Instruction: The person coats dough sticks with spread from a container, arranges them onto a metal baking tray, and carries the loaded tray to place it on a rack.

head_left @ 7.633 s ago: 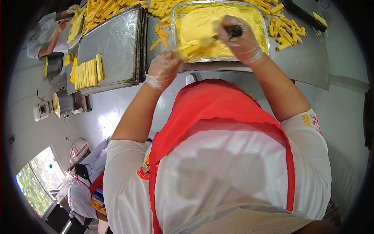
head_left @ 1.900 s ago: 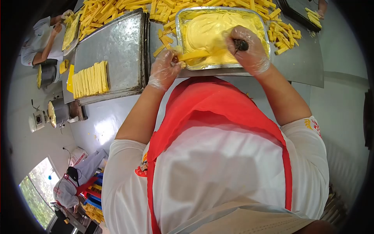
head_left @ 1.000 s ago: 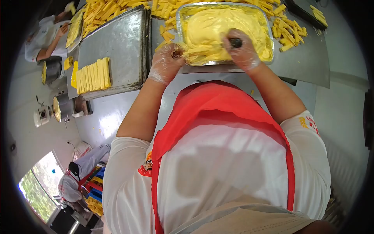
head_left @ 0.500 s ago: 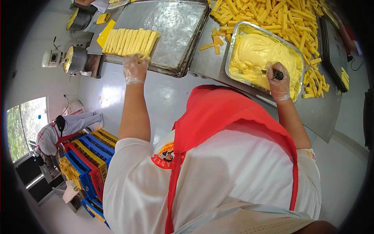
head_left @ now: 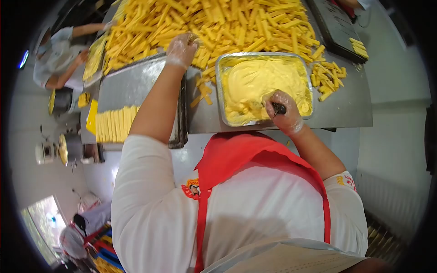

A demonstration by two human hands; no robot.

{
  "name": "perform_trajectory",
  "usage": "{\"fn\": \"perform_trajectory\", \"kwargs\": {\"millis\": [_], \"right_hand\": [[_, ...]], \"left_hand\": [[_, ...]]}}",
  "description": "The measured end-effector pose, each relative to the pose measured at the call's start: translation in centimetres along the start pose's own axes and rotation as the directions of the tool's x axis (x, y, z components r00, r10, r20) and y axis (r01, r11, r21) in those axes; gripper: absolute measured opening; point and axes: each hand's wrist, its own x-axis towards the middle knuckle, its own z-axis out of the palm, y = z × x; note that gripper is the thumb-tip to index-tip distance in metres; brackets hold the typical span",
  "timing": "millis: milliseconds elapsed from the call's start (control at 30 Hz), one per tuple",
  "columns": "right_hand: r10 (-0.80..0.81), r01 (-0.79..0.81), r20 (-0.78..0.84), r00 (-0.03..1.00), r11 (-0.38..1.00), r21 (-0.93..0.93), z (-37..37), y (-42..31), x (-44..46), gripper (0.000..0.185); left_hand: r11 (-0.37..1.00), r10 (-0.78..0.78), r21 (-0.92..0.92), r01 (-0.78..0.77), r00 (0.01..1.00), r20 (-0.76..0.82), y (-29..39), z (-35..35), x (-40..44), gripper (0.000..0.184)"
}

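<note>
My right hand, in a clear plastic glove, is wrapped round the black handle of a tool at the near right part of a foil-lined metal tray. Yellow cream fills that tray, and the tool's far end is hidden in it. My left hand, gloved too, is at the near edge of a large pile of yellow sticks. Its fingers are bent together; what they hold, if anything, is too small to make out. Coated sticks lie side by side on stacked dark baking trays, partly behind my left forearm.
A co-worker is at the far left beside a yellow-covered tray. Pots stand along the left. On the right are a small stick pile and a dark tray with several sticks. Another person is at lower left.
My left hand has moved from the row of coated sticks up to the stick pile. My right hand stays on the handle over the cream. The view has turned back from the left.
</note>
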Motion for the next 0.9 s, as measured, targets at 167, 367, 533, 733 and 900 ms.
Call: {"fn": "perform_trajectory", "kwargs": {"millis": [167,367,533,733,900], "right_hand": [[-0.055,0.070,-0.200,0.978,0.995,0.069,-1.7,-3.0,-0.9,0.015],[-0.012,0.000,-0.373,0.928,0.999,-0.033,-3.8,-3.8,-3.5,0.011],[0.095,-0.098,-0.417,0.904,0.995,0.013,-4.4,-3.3,-4.4,0.008],[-0.173,0.146,-0.246,0.954,0.981,-0.125,-4.0,-1.2,-1.3,0.009],[-0.221,0.177,0.086,0.971,0.917,0.358,0.6,-0.8,0.0,0.012]], "left_hand": [[0.991,-0.022,0.131,-0.001,0.985,0.174,1.4,10.9,11.5,0.047],[0.905,-0.158,0.423,-0.046,0.887,0.434,5.4,14.1,16.2,0.051],[0.960,-0.279,0.081,0.268,0.937,0.210,3.8,14.9,16.8,0.042],[0.979,-0.140,-0.162,0.126,0.987,-0.079,-1.3,11.1,12.8,0.030],[0.627,0.745,0.586,-0.512,0.615,-0.259,-1.5,-1.3,-0.3,0.020]]}}
